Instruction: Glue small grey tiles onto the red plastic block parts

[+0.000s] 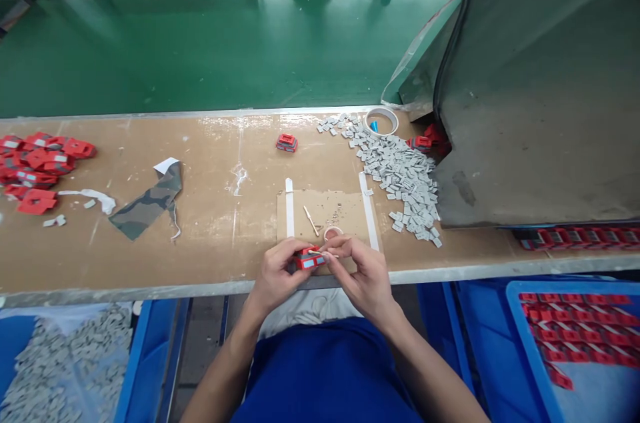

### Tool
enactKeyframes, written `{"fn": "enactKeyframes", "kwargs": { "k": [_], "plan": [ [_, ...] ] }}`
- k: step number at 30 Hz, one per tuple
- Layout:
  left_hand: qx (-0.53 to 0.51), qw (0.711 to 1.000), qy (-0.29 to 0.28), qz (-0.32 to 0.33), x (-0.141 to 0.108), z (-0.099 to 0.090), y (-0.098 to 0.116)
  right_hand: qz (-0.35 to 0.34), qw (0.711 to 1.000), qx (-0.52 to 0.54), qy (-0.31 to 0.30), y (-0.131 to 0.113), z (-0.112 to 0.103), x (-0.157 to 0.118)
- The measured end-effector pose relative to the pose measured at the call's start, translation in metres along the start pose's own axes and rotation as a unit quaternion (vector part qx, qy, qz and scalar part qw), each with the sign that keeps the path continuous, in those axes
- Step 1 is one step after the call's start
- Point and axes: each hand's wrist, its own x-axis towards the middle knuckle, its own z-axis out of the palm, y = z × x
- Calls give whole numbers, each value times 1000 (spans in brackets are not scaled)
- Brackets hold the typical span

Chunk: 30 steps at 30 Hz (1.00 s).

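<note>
Fingers of my left hand [278, 273] are closed round a small red toy vehicle body [310, 259] with light-blue window patches, at the table's front edge. My right hand [364, 271] pinches a thin pale stick [330, 254], its tip touching the vehicle body's top. Just beyond my hands stands a small round cup [333, 233] with pinkish contents. Another short pale stick [311, 221] lies on the taped-down cardboard sheet [325, 203], near scattered dark specks. Farther back, a single red toy vehicle body [287, 142] sits on the table.
Many small grey plastic pieces [400, 173] lie heaped at right, by a tape roll [381, 122]. Red bodies [37, 163] pile at far left, near a camouflage cloth strip [150, 203]. A large dark panel [540, 89] bounds the right. A blue tray [525, 343] holds red parts.
</note>
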Motion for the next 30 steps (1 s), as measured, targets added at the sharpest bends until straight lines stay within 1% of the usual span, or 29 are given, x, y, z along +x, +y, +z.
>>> {"fn": "enactKeyframes", "kwargs": {
  "k": [5,9,13,17,18,20,22,24,25,27,30],
  "plan": [
    [7,1000,-4,4,0,0,0,-9,1000,-28,9,1,2,0],
    [4,1000,-6,4,1,-1,1,-21,1000,-7,9,-3,2,4],
    [-4,1000,1,0,0,-2,0,11,999,2,46,-3,-11,4],
    [-21,1000,5,-10,-1,-3,-2,35,994,-45,88,13,-25,0],
    [-31,999,6,-11,0,-3,-3,37,994,-56,87,18,-25,-1],
    [-55,998,8,-12,0,-3,-3,41,995,-67,65,26,-21,-4],
    [-76,997,10,-13,1,-3,-2,41,996,-70,27,30,-16,-6],
    [-85,996,10,-15,2,-4,-1,38,997,-69,-7,31,-15,-5],
    [-85,996,10,-15,2,-4,-1,35,997,-71,-11,31,-18,-4],
    [-84,996,10,-12,2,-5,-1,24,995,-91,11,36,-31,2],
    [-88,996,10,-10,2,-6,-1,21,981,-179,63,52,-65,17]
  ]
}}
